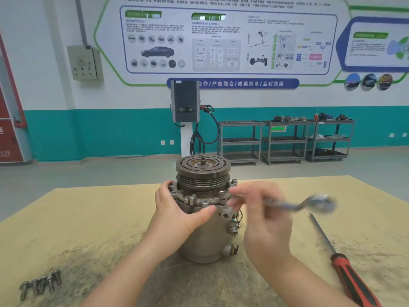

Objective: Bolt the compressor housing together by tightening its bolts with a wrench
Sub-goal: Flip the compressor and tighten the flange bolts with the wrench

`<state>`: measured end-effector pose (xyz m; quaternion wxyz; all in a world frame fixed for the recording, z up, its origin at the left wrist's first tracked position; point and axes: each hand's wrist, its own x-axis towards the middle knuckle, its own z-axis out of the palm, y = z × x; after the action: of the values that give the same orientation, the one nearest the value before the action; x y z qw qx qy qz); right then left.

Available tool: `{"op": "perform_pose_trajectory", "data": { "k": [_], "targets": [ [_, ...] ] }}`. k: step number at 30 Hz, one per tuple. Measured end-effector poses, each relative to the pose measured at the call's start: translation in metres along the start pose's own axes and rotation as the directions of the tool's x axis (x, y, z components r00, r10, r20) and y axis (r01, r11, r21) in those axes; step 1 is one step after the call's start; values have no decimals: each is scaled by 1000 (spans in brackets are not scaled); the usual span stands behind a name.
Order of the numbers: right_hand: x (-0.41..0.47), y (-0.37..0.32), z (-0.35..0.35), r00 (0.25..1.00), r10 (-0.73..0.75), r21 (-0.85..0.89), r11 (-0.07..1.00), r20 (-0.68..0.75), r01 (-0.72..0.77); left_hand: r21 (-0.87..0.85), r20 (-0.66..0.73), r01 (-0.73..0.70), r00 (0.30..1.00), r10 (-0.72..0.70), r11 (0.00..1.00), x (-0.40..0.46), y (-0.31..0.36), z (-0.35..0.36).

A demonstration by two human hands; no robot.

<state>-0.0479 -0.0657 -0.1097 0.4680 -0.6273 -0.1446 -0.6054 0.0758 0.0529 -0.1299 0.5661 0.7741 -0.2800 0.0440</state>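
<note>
A metal compressor (204,231) stands upright in the middle of the tan table, its grooved pulley (202,171) on top. Several bolts sit in the flange ring (200,199) below the pulley. My left hand (177,209) grips the housing at the flange from the left, thumb across the front. My right hand (263,213) holds a ring wrench (309,203) by its near end, right of the flange. Hand and wrench are motion-blurred, and the wrench's far ring end points right, off the bolts.
A red-and-black handled screwdriver (345,269) lies on the table at the right. Several loose bolts (39,284) lie at the front left. The tan table surface (88,218) is stained dark near the front. Shelving carts (285,140) and a charger post stand by the far wall.
</note>
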Motion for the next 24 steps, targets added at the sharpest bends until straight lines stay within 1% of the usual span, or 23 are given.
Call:
{"op": "perform_pose_trajectory", "data": {
  "k": [1, 2, 3, 4, 5, 6, 7, 8, 9, 10, 11, 12, 13, 14, 15, 17, 19, 20, 21, 22, 23, 24],
  "targets": [
    [-5, 0, 1, 980, -141, -147, 976, 143, 162, -2, -9, -3, 1000, 3, 1000, 1, -2, 1],
    [-8, -1, 3, 928, -236, -286, 903, 289, 319, -5, -19, -11, 1000, 11, 1000, 3, -4, 2],
    [-10, -2, 6, 878, -269, -390, 817, 396, 425, -7, -28, -21, 999, 21, 1000, 3, -4, 3],
    [-10, -4, 9, 854, -266, -448, 759, 448, 471, -4, -39, -26, 999, 25, 1000, 4, -4, 4],
    [-8, -7, 11, 850, -265, -463, 745, 455, 480, 3, -54, -24, 998, 24, 1000, 5, -4, 5],
    [-5, -11, 11, 861, -272, -441, 769, 430, 462, 9, -68, -17, 998, 18, 1000, 6, -5, 5],
    [-2, -15, 11, 896, -258, -391, 831, 360, 396, 15, -70, -8, 998, 9, 1000, 6, -5, 4],
    [4, -19, 9, 949, -188, -321, 909, 254, 266, 18, -55, -1, 998, 2, 1000, 5, -4, 3],
    [11, -23, 6, 990, -56, -240, 967, 131, 87, 19, -30, 5, 1000, -5, 1000, 4, -3, 2],
    [19, -25, 3, 994, 105, -144, 984, 21, -101, 20, -9, 11, 1000, -11, 1000, 2, -2, 1],
    [26, -26, 0, 962, 266, -27, 963, -65, -268, 21, 3, 14, 1000, -14, 1000, 1, 0, 0],
    [33, -24, -3, 903, 415, 100, 909, -113, -405, 22, 10, 15, 1000, -15, 1000, 0, 2, -1],
    [38, -21, -6, 831, 543, 230, 830, -121, -508, 19, 15, 14, 1000, -15, 1000, -1, 4, -1],
    [41, -18, -8, 760, 642, 339, 741, -102, -580, 15, 18, 13, 1000, -14, 1000, -2, 5, -2],
    [44, -14, -11, 700, 711, 417, 659, -73, -626, 11, 22, 10, 1000, -10, 1000, -2, 6, -2],
    [45, -6, -15, 619, 785, 517, 529, 2, -672, 1, 28, 0, 1000, 0, 1000, -3, 6, -3],
    [45, -1, -18, 578, 815, 578, 449, 48, -681, -3, 27, -8, 1000, 8, 1000, -3, 5, -3],
    [44, 2, -18, 574, 817, 600, 432, 55, -673, -2, 26, -7, 1000, 7, 1000, -3, 5, -3],
    [42, 3, -18, 588, 807, 615, 441, 46, -654, 0, 26, -5, 1000, 5, 1000, -3, 6, -3],
    [37, 5, -16, 625, 780, 616, 486, 14, -620, 1, 26, -6, 1000, 6, 1000, -3, 5, -3],
    [31, 5, -13, 684, 728, 591, 571, -45, -569, 2, 28, -7, 1000, 7, 1000, -3, 5, -2],
    [24, 5, -9, 762, 637, 527, 691, -119, -495, 4, 29, -6, 1000, 6, 1000, -2, 4, -2]
  ]
}}
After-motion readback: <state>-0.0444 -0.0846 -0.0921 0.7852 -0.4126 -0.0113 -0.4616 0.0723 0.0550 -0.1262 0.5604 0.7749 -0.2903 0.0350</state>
